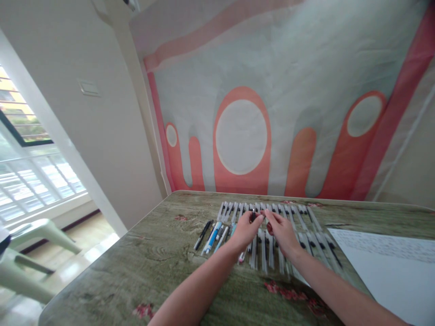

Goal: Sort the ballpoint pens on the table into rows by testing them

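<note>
Clamping a dark piece (253, 216), left hand (247, 230) sits beside right hand (282, 231) near pens (214, 237); right fingers' grip unclear.

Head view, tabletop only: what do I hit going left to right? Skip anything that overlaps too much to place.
Dark pen → blue-and-white pen → left hand → right hand → white paper.

Lit from l. by window (29, 156), w/ pale-green stool (36, 227) on shiny flr (91, 240), red-&-grey printed sheet (282, 77) behind table (136, 267).
</note>
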A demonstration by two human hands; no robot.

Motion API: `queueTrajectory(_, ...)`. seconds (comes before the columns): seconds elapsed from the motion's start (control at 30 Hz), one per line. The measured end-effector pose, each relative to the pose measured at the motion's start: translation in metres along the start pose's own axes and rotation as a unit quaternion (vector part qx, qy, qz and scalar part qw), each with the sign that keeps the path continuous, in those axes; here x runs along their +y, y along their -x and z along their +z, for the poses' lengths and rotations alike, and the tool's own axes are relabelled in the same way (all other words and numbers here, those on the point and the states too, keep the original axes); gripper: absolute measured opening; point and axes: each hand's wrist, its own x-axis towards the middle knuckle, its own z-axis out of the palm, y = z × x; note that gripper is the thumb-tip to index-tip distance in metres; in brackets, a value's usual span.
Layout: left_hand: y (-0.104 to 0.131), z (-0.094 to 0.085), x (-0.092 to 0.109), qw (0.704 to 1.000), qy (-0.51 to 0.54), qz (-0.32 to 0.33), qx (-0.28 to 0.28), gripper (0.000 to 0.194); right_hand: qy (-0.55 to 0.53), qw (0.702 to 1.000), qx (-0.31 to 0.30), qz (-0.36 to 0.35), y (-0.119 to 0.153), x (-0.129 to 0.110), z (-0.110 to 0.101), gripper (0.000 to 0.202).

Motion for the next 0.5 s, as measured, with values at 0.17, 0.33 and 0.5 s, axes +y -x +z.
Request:
queueTrajectory(0.17, -0.001, -0.005, 0.003, 1.0, 0.006, 0.006, 0.008, 0.03, 0.023, 0.999, -0.019, -0.025, 0.006, -0.001, 0.003, 0.044)
queueTrajectory(0.33, -0.001, -0.009, 0.001, 1.0, 0.007, 0.002, -0.014, 0.03, 0.025, 0.999, -0.031, -0.018, 0.005, 0.001, 0.001, 0.043)
queueTrajectory(0.5, -0.002, -0.013, 0.003, 0.999, 0.029, -0.005, -0.027, 0.03, 0.012, 0.999, -0.039, 0.008, 0.004, 0.001, 0.002, 0.042)
